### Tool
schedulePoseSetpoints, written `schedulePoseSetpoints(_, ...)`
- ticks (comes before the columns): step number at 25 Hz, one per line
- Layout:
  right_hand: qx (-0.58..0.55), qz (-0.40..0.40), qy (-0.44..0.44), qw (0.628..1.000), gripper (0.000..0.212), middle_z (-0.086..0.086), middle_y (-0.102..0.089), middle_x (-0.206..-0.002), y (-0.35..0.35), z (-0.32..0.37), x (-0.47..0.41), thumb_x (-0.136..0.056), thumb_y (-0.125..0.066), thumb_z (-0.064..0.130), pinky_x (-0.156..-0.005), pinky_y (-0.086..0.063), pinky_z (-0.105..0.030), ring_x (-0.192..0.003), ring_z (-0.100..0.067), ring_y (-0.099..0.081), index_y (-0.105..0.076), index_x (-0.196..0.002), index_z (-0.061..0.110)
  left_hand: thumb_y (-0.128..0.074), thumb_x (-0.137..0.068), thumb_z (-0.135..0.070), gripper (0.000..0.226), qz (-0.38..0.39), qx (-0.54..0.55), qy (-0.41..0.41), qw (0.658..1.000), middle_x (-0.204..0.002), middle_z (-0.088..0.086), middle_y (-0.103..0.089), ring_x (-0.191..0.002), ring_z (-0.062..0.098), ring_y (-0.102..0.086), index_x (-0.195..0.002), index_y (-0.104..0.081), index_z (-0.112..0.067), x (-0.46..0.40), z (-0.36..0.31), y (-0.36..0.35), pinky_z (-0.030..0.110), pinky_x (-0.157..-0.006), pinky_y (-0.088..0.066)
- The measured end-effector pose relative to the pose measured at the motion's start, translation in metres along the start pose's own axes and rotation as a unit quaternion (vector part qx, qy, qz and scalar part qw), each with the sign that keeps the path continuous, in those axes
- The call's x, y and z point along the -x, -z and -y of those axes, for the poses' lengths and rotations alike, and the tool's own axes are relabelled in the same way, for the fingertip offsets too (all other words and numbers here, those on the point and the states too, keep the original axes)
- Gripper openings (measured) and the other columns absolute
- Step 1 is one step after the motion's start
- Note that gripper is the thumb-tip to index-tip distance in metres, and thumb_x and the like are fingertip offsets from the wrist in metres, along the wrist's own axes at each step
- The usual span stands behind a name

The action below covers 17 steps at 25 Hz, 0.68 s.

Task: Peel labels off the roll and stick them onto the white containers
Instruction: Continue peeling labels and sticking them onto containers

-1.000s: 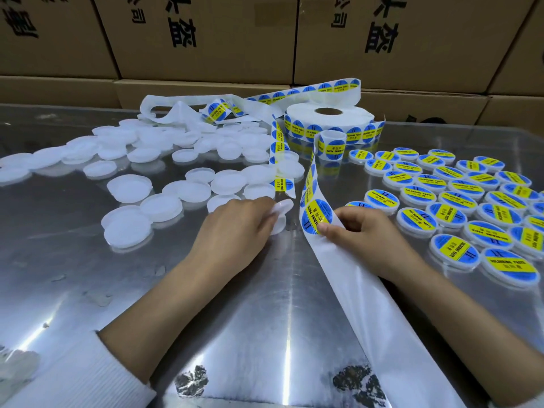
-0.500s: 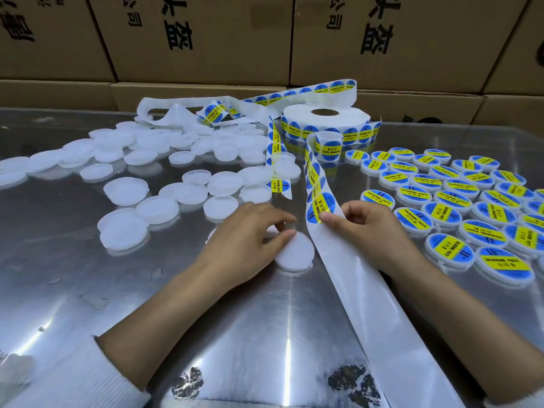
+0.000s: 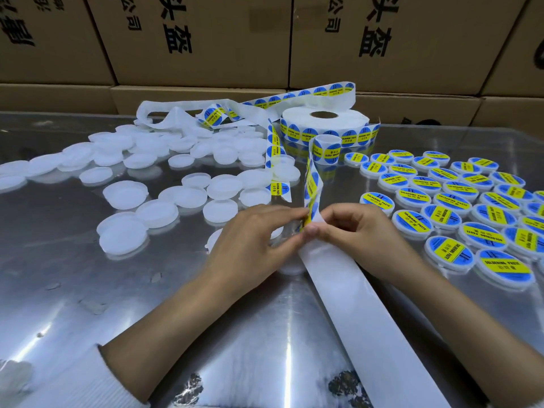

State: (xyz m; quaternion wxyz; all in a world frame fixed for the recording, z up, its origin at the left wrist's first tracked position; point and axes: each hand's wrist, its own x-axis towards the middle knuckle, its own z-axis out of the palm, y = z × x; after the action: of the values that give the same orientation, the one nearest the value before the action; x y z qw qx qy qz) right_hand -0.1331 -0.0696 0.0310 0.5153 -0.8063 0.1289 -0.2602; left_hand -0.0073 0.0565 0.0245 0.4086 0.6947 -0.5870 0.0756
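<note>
**A:** where's everything sitting rn?

**B:** both hands meet mid-table. Left hand and right hand both pinch the strip right at a blue-yellow label, fingertips nearly touching. Roll lies flat at the back, in front of the boxes.

**A:** and the tubs?

**B:** blank containers are scattered left, one partly hidden under the left hand. Labelled ones are in rows on the right. Bare liner runs toward the camera over the steel table.
</note>
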Motion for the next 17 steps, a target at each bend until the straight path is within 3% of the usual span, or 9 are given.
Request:
schedulePoseSetpoints(4, -0.009, 0.039, 0.032, 0.999, 0.009, 0.007, -0.075, -0.086, 0.002, -0.004, -0.002, -0.076, -0.069, 0.025, -0.079, -0.052, -0.019, -0.083, -0.001, -0.066, -0.073, -0.084, 0.023, -0.059, -0.084, -0.036, 0.026, 0.005, -0.002, -0.001, 1.000, -0.093, -0.014, -0.073, -0.080, -0.001, -0.058, -0.103, -0.074, -0.025, -0.001, 0.000, 0.002, 0.025, -0.076, -0.047)
schedulePoseSetpoints(8, 0.036, 0.037, 0.038, 0.998, 0.022, 0.002, -0.075, -0.092, 0.006, -0.006, -0.001, -0.084, -0.066, 0.003, -0.090, -0.052, -0.037, -0.092, -0.012, -0.067, -0.073, -0.088, 0.023, -0.060, -0.085, -0.034, 0.025, 0.000, 0.010, 0.003, 1.000, -0.092, -0.014, -0.073, -0.081, 0.002, -0.062, -0.102, -0.075, -0.023, -0.001, 0.001, 0.002, 0.024, -0.076, -0.048)
schedulePoseSetpoints(13, 0.107, 0.021, 0.017, 0.994, 0.016, -0.001, -0.073, -0.084, 0.009, -0.004, -0.001, -0.084, -0.067, 0.007, -0.084, -0.051, -0.044, -0.086, -0.018, -0.067, -0.073, -0.084, 0.022, -0.071, -0.080, -0.023, 0.013, -0.047, 0.061, 0.011, 0.997, -0.081, -0.014, -0.073, -0.076, 0.001, -0.062, -0.091, -0.077, -0.022, -0.001, 0.001, 0.000, 0.005, -0.063, -0.038)
schedulePoseSetpoints(17, 0.227, -0.024, -0.015, 0.974, 0.006, 0.004, -0.065, -0.070, 0.020, -0.006, -0.002, -0.086, -0.066, 0.014, -0.069, -0.047, -0.036, -0.068, -0.014, -0.058, -0.071, -0.084, 0.018, -0.073, -0.081, -0.013, 0.018, -0.114, 0.122, 0.070, 0.983, -0.075, -0.025, -0.069, -0.073, 0.000, -0.063, -0.080, -0.073, -0.031, -0.003, 0.002, 0.006, 0.006, -0.068, -0.041)
